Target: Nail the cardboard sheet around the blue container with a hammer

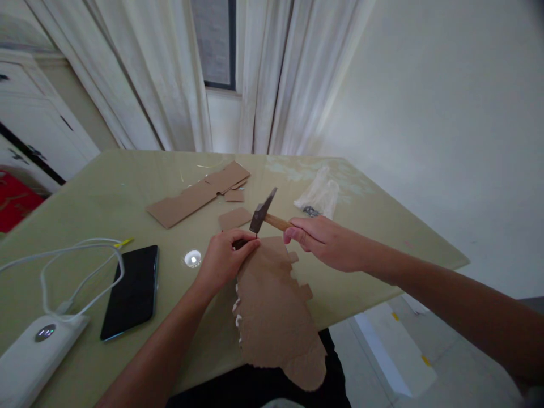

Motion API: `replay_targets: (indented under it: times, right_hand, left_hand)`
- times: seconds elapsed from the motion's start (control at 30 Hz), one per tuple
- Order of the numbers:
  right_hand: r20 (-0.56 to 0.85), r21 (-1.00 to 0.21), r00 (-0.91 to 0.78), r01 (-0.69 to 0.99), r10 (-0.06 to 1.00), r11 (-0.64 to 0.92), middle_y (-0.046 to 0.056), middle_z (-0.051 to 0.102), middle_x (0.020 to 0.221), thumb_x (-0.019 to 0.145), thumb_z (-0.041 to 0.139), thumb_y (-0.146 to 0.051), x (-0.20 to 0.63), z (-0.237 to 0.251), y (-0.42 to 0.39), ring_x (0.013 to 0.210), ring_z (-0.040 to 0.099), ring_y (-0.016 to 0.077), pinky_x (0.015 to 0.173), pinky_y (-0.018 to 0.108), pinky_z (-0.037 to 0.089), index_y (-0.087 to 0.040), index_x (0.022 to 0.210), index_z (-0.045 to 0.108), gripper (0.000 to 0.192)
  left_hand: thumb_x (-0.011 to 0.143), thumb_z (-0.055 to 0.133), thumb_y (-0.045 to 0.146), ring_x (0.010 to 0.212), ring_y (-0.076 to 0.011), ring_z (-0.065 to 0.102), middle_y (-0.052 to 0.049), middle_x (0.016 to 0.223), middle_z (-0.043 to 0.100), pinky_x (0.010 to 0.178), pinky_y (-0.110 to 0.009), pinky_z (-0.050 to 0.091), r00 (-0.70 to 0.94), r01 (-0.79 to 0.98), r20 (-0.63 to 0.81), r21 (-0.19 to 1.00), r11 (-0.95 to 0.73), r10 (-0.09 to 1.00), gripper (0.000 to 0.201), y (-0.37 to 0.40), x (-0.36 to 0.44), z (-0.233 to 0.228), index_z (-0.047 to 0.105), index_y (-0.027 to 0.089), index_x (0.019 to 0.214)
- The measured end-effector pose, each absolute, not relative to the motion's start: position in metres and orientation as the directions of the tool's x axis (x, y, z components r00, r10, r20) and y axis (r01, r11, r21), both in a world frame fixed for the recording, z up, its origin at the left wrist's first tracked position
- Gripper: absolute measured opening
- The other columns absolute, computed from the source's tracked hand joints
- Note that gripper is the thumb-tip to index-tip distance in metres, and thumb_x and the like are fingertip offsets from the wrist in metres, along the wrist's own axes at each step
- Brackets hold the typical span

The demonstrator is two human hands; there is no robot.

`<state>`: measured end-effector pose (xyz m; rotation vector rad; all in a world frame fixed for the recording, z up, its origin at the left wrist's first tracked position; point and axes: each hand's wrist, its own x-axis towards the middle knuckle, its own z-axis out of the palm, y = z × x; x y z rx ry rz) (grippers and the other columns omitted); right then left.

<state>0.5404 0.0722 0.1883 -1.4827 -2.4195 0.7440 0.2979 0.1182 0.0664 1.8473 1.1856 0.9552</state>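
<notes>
My right hand point(317, 241) is closed around the wooden handle of a hammer point(276, 221), its dark metal head just above my left fingertips. With finger and thumb together, my left hand point(227, 255) pinches a thin dark nail point(256, 234) at the far edge of a torn piece of brown cardboard point(272, 306). The hammer's face is at the nail's top; whether they touch I cannot tell. Something dark shows beneath the left fingers, mostly hidden. The cardboard's near end overhangs the table's front edge, above my lap.
Long cardboard strips point(191, 201) and a smaller cardboard piece point(234, 218) lie farther back. A clear plastic bag point(321, 192) with small dark metal pieces sits at the right. On the left are a phone point(131, 292), a white power bank point(42, 351) and a looped white cable point(85, 246).
</notes>
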Motion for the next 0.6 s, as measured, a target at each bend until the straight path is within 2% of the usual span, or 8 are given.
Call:
replay_targets:
  times: [0.1, 0.23, 0.47, 0.6]
  right_hand:
    - [-0.091, -0.495, -0.494, 0.775, 0.865, 0.391, 0.001, 0.063, 0.078, 0.115, 0.035, -0.046, 0.540, 0.189, 0.071, 0.075, 0.058, 0.0181, 0.073, 0.032, 0.037, -0.020, 0.098, 0.068, 0.045]
    - [-0.054, -0.503, -0.487, 0.767, 0.872, 0.397, 0.000, 0.062, 0.076, 0.115, 0.035, -0.045, 0.540, 0.190, 0.070, 0.073, 0.057, 0.0175, 0.073, 0.032, 0.037, -0.020, 0.097, 0.066, 0.044]
    - [-0.071, -0.501, -0.483, 0.774, 0.873, 0.387, 0.000, 0.062, 0.077, 0.115, 0.035, -0.045, 0.541, 0.191, 0.072, 0.073, 0.057, 0.0173, 0.073, 0.032, 0.037, -0.020, 0.098, 0.067, 0.044]
    - [-0.077, -0.495, -0.484, 0.777, 0.872, 0.388, 0.001, 0.063, 0.078, 0.115, 0.035, -0.046, 0.540, 0.191, 0.072, 0.075, 0.059, 0.0184, 0.074, 0.032, 0.038, -0.020, 0.098, 0.067, 0.045]
  left_hand:
    - [0.088, 0.075, 0.040, 0.082, -0.0249, 0.076, -0.003, 0.092, 0.085, 0.078, -0.037, 0.056, 0.292, 0.407, 0.194, 0.861, -0.305, 0.936, 0.018, 0.118, 0.298, 0.067, 0.085, 0.026, 0.087]
    - [0.087, 0.077, 0.041, 0.086, -0.0256, 0.077, -0.004, 0.096, 0.086, 0.084, -0.037, 0.058, 0.284, 0.379, 0.195, 0.877, -0.296, 0.939, 0.017, 0.119, 0.298, 0.065, 0.085, 0.026, 0.089]
    - [0.087, 0.077, 0.042, 0.087, -0.0260, 0.078, -0.005, 0.097, 0.086, 0.082, -0.037, 0.057, 0.278, 0.345, 0.168, 0.902, -0.261, 0.946, 0.021, 0.119, 0.297, 0.060, 0.086, 0.024, 0.092]
    - [0.085, 0.076, 0.044, 0.081, -0.0250, 0.078, -0.006, 0.092, 0.086, 0.071, -0.033, 0.057, 0.335, 0.283, 0.091, 0.940, -0.192, 0.938, 0.026, 0.122, 0.295, 0.054, 0.087, 0.022, 0.097]
